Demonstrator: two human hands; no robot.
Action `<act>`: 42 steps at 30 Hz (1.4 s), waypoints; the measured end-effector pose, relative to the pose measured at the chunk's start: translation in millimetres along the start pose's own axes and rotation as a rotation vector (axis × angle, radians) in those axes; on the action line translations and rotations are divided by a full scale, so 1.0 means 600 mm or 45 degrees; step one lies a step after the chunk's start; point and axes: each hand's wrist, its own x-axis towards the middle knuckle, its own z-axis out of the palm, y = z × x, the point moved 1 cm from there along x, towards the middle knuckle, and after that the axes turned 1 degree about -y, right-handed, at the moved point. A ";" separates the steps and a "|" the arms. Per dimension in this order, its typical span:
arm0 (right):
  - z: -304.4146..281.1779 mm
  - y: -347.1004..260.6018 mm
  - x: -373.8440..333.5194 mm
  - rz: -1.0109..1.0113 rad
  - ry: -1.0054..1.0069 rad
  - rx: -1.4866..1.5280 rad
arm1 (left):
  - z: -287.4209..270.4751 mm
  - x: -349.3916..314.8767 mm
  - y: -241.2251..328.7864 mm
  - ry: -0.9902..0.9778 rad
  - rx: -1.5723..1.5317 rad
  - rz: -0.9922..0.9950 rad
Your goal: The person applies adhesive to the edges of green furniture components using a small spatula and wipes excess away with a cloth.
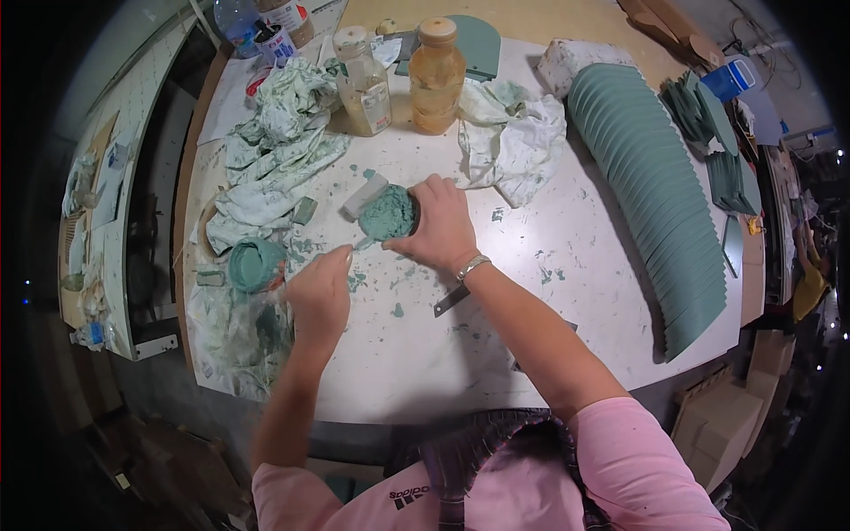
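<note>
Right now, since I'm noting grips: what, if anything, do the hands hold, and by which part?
The right hand holds a round container of green paste by its right side. Whether the left hand holds anything cannot be told.

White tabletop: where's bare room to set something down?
Roomiest: between the right hand and the fanned green panels, flecked. Smaller: between the left hand and the metal strip. Crowded: left side, with stained rags and an open jar; back, with bottles.
</note>
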 end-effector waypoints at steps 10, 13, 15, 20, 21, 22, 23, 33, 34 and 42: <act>-0.001 -0.004 0.004 0.031 -0.074 -0.051 | 0.018 0.013 -0.007 -0.095 -0.483 -0.747; 0.000 -0.001 0.003 0.015 -0.050 -0.048 | 0.024 0.016 -0.008 -0.183 -0.642 -0.953; -0.002 0.001 0.003 0.025 -0.062 -0.052 | 0.032 0.019 -0.003 -0.212 -0.723 -1.012; 0.001 -0.006 0.003 0.030 -0.076 -0.021 | 0.040 0.022 -0.004 -0.159 -0.902 -1.122; 0.001 -0.006 0.002 0.026 -0.070 -0.019 | 0.039 0.023 -0.005 -0.163 -0.905 -1.121; -0.001 -0.004 0.002 0.030 -0.070 -0.020 | 0.037 0.025 -0.007 -0.153 -0.873 -1.124; -0.002 -0.003 0.002 0.029 -0.069 -0.028 | 0.035 0.026 -0.008 -0.142 -0.841 -1.126; -0.001 -0.003 0.002 0.022 -0.065 -0.035 | 0.040 0.029 -0.007 -0.205 -0.793 -1.089; 0.000 -0.001 0.002 0.024 -0.065 -0.038 | 0.042 0.030 -0.007 -0.177 -0.821 -1.100; 0.001 -0.001 0.000 -0.027 0.018 0.007 | 0.055 0.032 -0.001 -0.180 -0.904 -1.108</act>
